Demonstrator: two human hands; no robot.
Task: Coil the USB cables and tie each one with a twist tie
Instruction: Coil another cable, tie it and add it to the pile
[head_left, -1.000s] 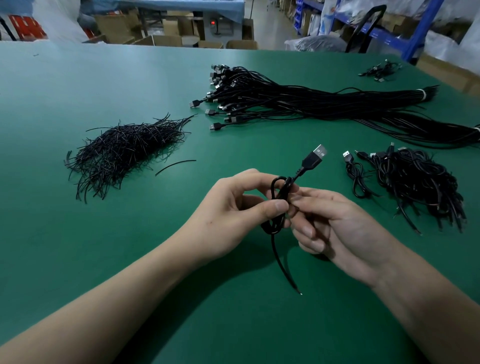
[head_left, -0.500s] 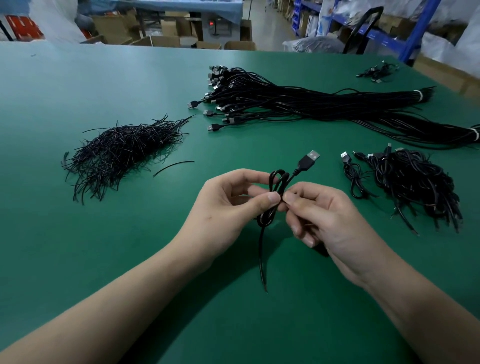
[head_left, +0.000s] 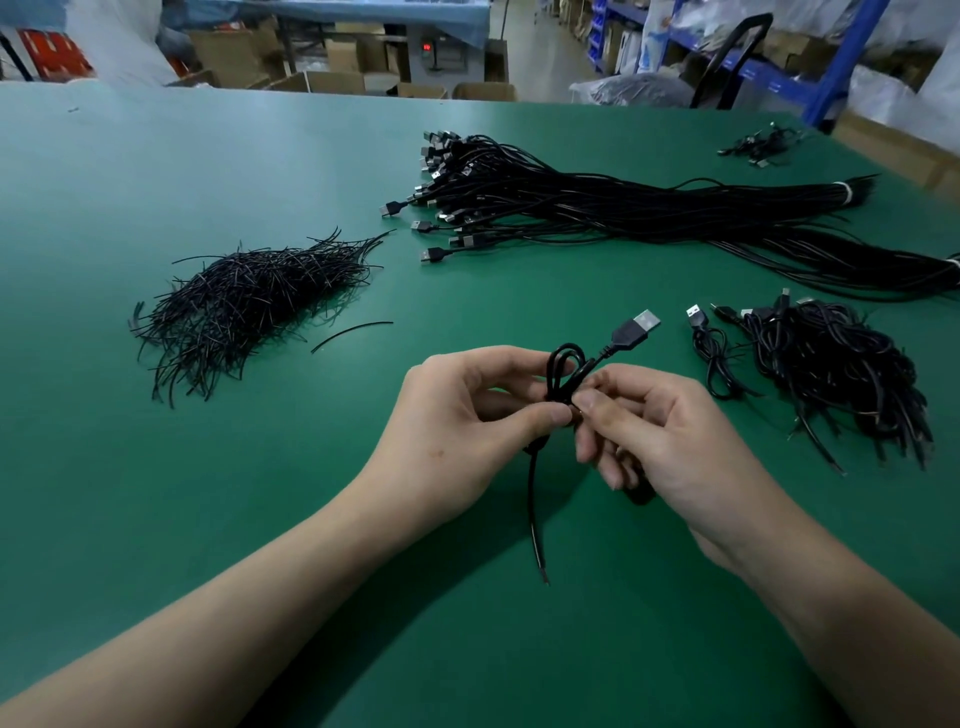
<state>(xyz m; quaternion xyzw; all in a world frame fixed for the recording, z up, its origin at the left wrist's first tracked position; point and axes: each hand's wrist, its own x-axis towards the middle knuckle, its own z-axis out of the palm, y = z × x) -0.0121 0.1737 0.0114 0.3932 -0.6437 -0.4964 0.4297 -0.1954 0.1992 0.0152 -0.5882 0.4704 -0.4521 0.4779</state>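
A black USB cable is folded into a small coil above the green table. My left hand pinches the coil's middle from the left. My right hand pinches it from the right, thumb tip against the left thumb. The silver USB plug sticks up to the upper right. A loose tail hangs down from the coil. A twist tie at the pinch point is too hidden to make out.
A heap of black twist ties lies at the left, one stray tie beside it. A long bundle of uncoiled USB cables stretches across the back. A pile of tied coils sits at the right.
Both hands have shifted their pinch on the coil and turned it. The hanging tail swung from lower right to nearly straight down. The plug stays pointing upper right.
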